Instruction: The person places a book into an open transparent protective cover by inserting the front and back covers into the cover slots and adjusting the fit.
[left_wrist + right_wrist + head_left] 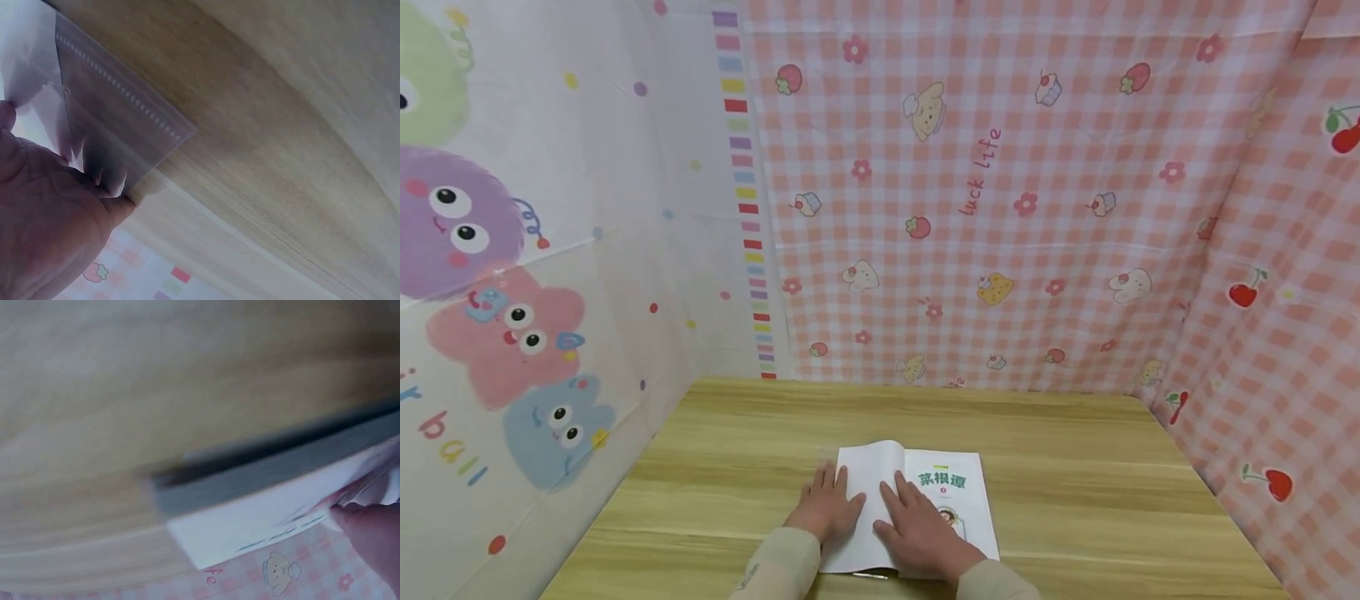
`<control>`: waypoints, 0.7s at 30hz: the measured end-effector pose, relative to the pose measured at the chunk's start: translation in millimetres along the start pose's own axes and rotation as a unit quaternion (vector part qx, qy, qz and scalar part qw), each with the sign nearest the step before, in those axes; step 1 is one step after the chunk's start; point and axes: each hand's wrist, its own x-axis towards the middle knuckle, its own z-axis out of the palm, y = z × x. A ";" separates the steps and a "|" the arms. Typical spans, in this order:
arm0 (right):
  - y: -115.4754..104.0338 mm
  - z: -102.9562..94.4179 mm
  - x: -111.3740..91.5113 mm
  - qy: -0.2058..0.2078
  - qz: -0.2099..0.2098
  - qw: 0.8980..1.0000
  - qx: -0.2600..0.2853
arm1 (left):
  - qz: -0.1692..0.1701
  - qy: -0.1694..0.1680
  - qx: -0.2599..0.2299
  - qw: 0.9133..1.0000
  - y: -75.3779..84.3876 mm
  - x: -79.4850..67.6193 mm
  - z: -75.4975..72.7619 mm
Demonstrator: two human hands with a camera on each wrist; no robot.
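An open book (951,463) lies on the wooden table in front of me, its right page carrying green Chinese characters and a small cartoon figure. The blank left page (874,467) bows up near the spine. Fingers spread, my left hand (829,508) rests along the left page's outer side. Beyond that hand's fingers, in the left wrist view, extends a clear plastic cover (119,103) with a ribbed strip. My right hand (917,531) lies with extended fingers across the book near the spine, partly covering the cartoon. The right wrist view shows the book's thick page edge (262,478).
The light wood-grain table (1075,483) extends around the book on all sides. A pink checked cloth (985,208) hangs behind it, with a white cartoon-printed cloth (625,167) on the left and a cherry-printed checked cloth (1285,375) on the right.
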 end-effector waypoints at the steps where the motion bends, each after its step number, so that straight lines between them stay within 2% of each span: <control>1: 0.8 -1.5 0.0 -0.003 0.002 1.000 0.004 | 0.001 0.001 -0.003 1.000 -0.3 -0.1 0.3; 6: 5.2 -4.2 0.2 -0.022 0.005 1.000 -0.001 | 0.000 -0.001 -0.004 1.000 -5.9 4.7 4.7; 10: 3.4 -5.7 0.0 -0.039 0.010 0.999 0.001 | 0.001 -0.006 -0.001 1.000 -8.4 7.5 2.8; 15: -2.2 -8.1 -1.8 -0.046 0.019 0.999 -0.014 | 0.006 0.003 0.000 1.000 -6.3 4.4 -3.0; 21: -0.7 -3.5 -1.2 -0.041 0.026 0.999 -0.021 | -0.004 0.001 -0.042 0.999 -4.9 4.4 -3.1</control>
